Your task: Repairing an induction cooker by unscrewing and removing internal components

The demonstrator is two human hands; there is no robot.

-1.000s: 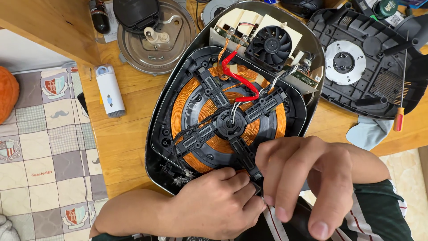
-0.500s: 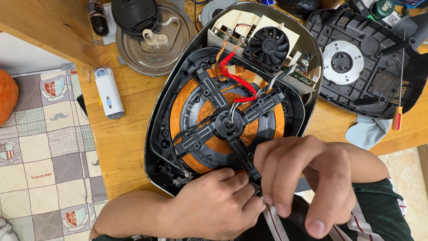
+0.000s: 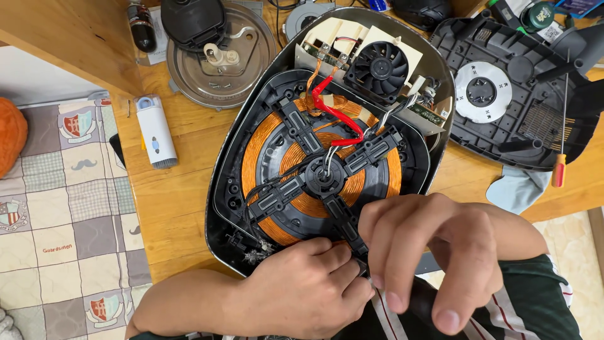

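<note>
An opened induction cooker (image 3: 251, 151) lies on the wooden table, its copper coil (image 3: 264, 145) and black cross-shaped coil frame (image 3: 324, 176) exposed. A black fan (image 3: 380, 69) and red wires (image 3: 330, 113) sit at its far end. My left hand (image 3: 302, 293) curls at the cooker's near edge, fingers pinched beside the lowest arm of the frame. My right hand (image 3: 434, 252) rests next to it, fingertips pressed on the same spot. What the fingers pinch is hidden.
The cooker's black bottom cover (image 3: 509, 94) lies at the right, with a red-handled screwdriver (image 3: 559, 167) beside it. A round metal base with a black part (image 3: 217, 50) stands at the back. A white plastic device (image 3: 156, 132) lies left. A patterned cloth (image 3: 63, 214) covers the floor.
Both hands stay at the cooker's near edge with only slight finger shifts. The view has drifted a little.
</note>
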